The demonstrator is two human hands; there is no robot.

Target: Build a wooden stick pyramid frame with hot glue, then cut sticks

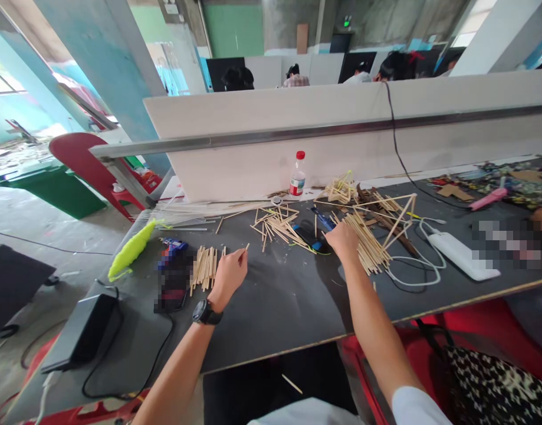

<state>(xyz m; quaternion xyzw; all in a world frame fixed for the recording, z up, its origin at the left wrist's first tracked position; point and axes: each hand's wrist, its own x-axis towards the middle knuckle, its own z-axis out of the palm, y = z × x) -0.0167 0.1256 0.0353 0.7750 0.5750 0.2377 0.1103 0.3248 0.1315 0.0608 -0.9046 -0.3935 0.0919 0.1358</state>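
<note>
My left hand (230,273), with a black watch on the wrist, pinches a short thin wooden stick (247,247) above the dark table. Just left of it lies a row of similar wooden sticks (203,268). My right hand (345,242) has its fingers curled closed by a blue tool (324,219), at the left edge of a larger bundle of sticks (368,248). What its fingertips grip is hidden. Between my hands, farther back, sits a loose pile of sticks (277,227), with a blue-and-black object (308,237) at its right.
A red-capped bottle (298,174) stands by the white partition (253,171). A stick frame (406,218), white power bank (463,254) and cables lie right. A yellow-green pouch (132,248), blue object (171,251) and black adapter (82,330) lie left. Several people sit beyond the partition.
</note>
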